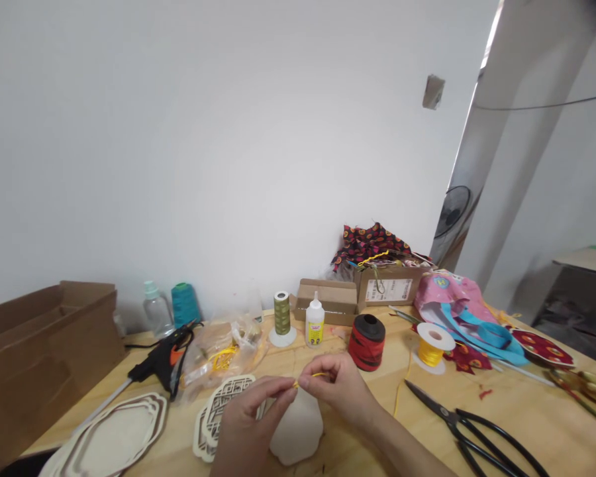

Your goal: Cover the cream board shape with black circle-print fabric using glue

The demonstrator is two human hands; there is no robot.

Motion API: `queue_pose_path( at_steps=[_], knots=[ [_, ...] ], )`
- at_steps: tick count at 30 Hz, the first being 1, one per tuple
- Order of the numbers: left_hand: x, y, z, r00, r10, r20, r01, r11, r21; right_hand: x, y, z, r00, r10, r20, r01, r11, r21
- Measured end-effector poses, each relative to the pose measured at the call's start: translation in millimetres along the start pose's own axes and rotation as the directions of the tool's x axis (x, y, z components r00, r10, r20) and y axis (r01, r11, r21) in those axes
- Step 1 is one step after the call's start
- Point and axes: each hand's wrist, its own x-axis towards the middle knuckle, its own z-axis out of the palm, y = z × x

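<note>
My left hand (251,424) and my right hand (340,387) meet over the wooden table (516,411), each pinching an end of a short piece of yellow cord (310,377). Under the hands lies a white shaped panel (298,430). Beside it, to the left, rests a stack of cut-out wooden lattice pieces (221,404). A yellow cord spool (433,346) stands to the right, with a loose strand trailing across the table toward me.
Black scissors (471,427) lie at right. A red spool (367,341), glue bottle (314,321) and green thread cone (281,317) stand behind the hands. A glue gun (166,358), plastic bag (223,354), framed panels (112,437), cardboard boxes (40,358) and pink fabric (457,305) surround them.
</note>
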Motion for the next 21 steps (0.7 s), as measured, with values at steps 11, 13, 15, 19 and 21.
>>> queue_pose_path(
  at_steps=[11,13,15,19,21],
  knots=[
    [-1.1,2.1,0.0,0.999,-0.009,-0.04,0.007,0.999,-0.046,0.5,-2.4,-0.7,1.0,0.012,-0.023,-0.011,0.999,0.031],
    [-0.8,2.8,-0.2,0.999,0.007,-0.043,-0.009,0.999,-0.047,0.4,-2.2,-1.0,1.0,0.015,-0.02,-0.014,0.999,0.036],
    [-0.2,3.4,-0.1,0.999,0.026,-0.038,-0.028,0.998,-0.054,0.2,-1.7,-0.7,1.0,0.019,-0.009,-0.019,0.999,0.043],
    [0.0,3.1,0.5,0.999,0.027,-0.028,-0.029,0.997,-0.077,-0.1,1.3,1.4,0.999,0.033,0.018,-0.034,0.997,0.064],
    [-0.5,2.6,0.5,0.999,0.03,-0.016,-0.031,0.997,-0.074,0.1,3.5,2.6,1.0,0.008,0.014,-0.009,0.998,0.062]
  ],
)
